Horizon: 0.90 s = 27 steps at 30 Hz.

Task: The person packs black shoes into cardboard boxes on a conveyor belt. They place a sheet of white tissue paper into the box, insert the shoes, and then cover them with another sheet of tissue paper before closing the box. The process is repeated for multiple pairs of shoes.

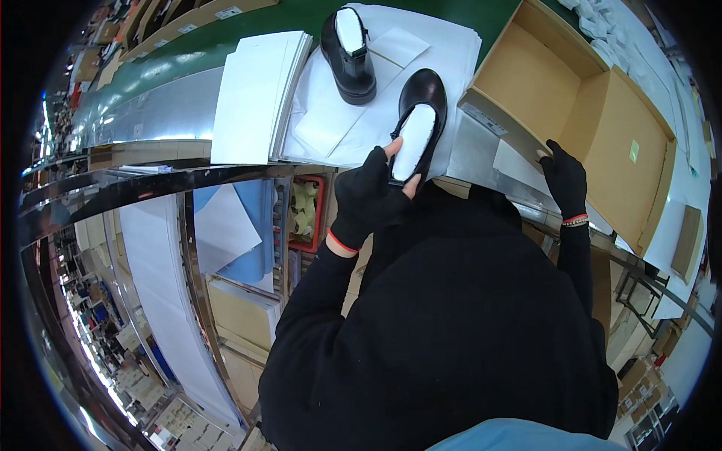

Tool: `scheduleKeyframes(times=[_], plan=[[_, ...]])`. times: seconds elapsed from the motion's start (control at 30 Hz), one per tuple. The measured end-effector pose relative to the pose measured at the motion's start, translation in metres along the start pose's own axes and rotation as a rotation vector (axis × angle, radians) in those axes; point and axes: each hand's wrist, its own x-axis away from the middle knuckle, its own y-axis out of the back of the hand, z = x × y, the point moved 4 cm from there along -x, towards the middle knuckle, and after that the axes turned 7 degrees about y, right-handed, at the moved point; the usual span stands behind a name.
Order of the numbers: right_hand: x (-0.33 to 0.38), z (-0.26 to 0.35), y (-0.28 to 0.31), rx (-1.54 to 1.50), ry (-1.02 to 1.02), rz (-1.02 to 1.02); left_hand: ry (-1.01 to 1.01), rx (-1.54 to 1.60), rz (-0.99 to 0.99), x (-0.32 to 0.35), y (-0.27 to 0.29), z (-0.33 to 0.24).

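Note:
My left hand (pixel 370 188), in a black fingerless glove, grips a black shoe (pixel 439 90) by its heel end, thumb on one side and a finger on the other. White paper stuffing (pixel 414 141) fills the shoe's opening. Its mate, another black shoe (pixel 359 74) with white stuffing and a strap, stands just beyond on white paper sheets (pixel 329 128). Over on the right, my right hand (pixel 565 178), gloved too, is closed at the near edge of an open cardboard box (pixel 519 56), its fingertips against the wall.
A stack of white sheets (pixel 252 98) lies left of the shoes on the metal-edged bench. Crumpled white paper (pixel 598 34) sits behind the box. Below the bench are a red bin (pixel 307 214) and blue sheets (pixel 252 244). Another carton (pixel 180 26) stands at the far left.

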Motion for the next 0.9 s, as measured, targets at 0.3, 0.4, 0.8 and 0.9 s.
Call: scheduleKeyframes(times=[0.3, 0.4, 0.8, 0.9], plan=[[-0.001, 0.002, 0.001, 0.006, -0.016, -0.004, 0.03, -0.038, 0.021, 0.003, 0.003, 0.001], [0.0, 0.001, -0.001, 0.02, -0.01, 0.002, 0.063, -0.075, 0.022, 0.002, 0.004, -0.003], [-0.002, 0.006, -0.002, 0.061, -0.035, 0.015, 0.081, -0.104, -0.044, 0.006, -0.013, -0.003], [-0.001, 0.002, -0.004, 0.059, -0.033, 0.002, 0.165, -0.043, 0.02, 0.011, -0.021, 0.0]])
